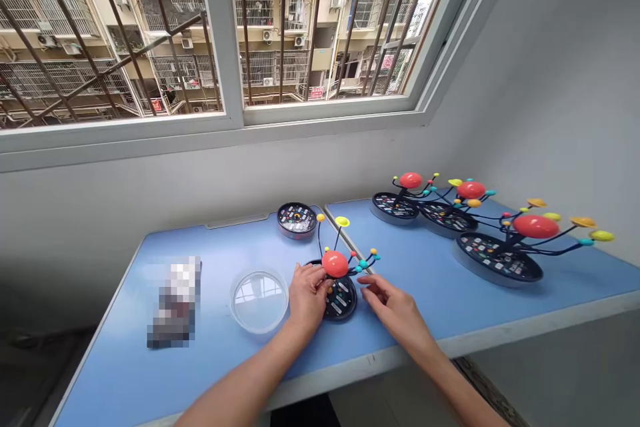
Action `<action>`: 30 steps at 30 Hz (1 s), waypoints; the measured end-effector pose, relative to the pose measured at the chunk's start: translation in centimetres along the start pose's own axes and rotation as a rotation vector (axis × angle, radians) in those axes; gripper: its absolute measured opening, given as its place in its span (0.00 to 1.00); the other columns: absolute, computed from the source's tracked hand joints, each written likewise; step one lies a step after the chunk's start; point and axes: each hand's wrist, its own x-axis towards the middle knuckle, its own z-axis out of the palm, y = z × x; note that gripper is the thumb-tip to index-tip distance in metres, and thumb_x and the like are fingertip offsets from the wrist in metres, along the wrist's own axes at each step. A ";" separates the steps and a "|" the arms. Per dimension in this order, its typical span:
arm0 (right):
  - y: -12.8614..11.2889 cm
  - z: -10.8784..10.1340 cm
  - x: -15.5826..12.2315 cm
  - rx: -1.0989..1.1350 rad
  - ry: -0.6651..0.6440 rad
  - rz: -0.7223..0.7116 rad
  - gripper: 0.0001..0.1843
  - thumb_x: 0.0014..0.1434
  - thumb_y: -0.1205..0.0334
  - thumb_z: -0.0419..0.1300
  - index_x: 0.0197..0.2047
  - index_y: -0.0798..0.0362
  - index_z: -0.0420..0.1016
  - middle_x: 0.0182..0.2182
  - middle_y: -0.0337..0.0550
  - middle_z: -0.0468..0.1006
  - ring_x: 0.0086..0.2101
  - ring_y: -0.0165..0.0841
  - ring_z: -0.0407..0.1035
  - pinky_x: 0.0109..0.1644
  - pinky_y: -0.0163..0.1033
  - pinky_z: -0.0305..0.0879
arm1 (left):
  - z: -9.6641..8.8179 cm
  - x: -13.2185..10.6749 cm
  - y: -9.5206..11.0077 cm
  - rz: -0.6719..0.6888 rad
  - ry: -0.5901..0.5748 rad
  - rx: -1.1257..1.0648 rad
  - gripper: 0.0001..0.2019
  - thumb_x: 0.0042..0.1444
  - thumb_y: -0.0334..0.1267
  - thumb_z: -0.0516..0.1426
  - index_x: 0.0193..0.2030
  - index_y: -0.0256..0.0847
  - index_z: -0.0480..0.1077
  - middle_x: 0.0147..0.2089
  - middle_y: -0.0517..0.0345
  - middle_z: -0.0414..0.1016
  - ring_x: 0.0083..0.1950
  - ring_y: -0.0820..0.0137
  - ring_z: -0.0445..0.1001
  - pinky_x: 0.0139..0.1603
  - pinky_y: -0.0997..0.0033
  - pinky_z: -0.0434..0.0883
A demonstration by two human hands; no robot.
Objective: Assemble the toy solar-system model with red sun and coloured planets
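Observation:
A solar system model with a round black base [341, 305] and a red ball [335, 264] stands before me near the table's front edge. Thin dark arms carry small yellow, orange and teal planets around the ball. My left hand [308, 295] is closed on the model just below the red ball; its fingertips partly hide the stem and base. My right hand [393, 307] is beside the base on the right, thumb and fingers slightly apart with nothing visible between them. Its fingertips are close to the teal planet [363, 264].
A clear round plastic container [260, 302] sits left of the model. Farther left lies a blurred-out packet [176, 303]. Behind is a round black base [297, 219] without arms. Three similar models, one with a large red ball [536, 227], stand on the blue table [400, 260] at right.

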 end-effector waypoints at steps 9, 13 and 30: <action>-6.2 -3.7 1.0 -0.197 0.106 -0.340 0.14 0.57 0.51 0.51 0.38 0.50 0.70 0.29 0.41 0.73 0.23 0.31 0.64 0.29 0.36 0.62 | 0.2 0.4 1.0 -0.002 0.041 -0.129 0.09 0.53 0.36 0.55 0.40 0.47 0.74 0.40 0.61 0.78 0.43 0.67 0.72 0.56 0.61 0.61; -8.5 -2.9 3.1 -0.419 -0.184 -0.474 0.12 0.57 0.53 0.55 0.43 0.48 0.68 0.39 0.42 0.73 0.28 0.32 0.67 0.29 0.36 0.60 | 0.3 0.5 0.7 0.028 0.026 -0.150 0.09 0.55 0.34 0.54 0.37 0.48 0.75 0.35 0.63 0.78 0.37 0.69 0.73 0.56 0.62 0.61; -10.9 -1.0 4.7 -0.712 -0.412 -0.413 0.05 0.50 0.68 0.58 0.31 0.52 0.65 0.26 0.37 0.63 0.21 0.28 0.57 0.24 0.31 0.47 | 0.8 0.7 -0.7 0.023 0.044 -0.148 0.11 0.52 0.30 0.48 0.23 0.38 0.68 0.21 0.63 0.65 0.25 0.74 0.61 0.28 0.76 0.60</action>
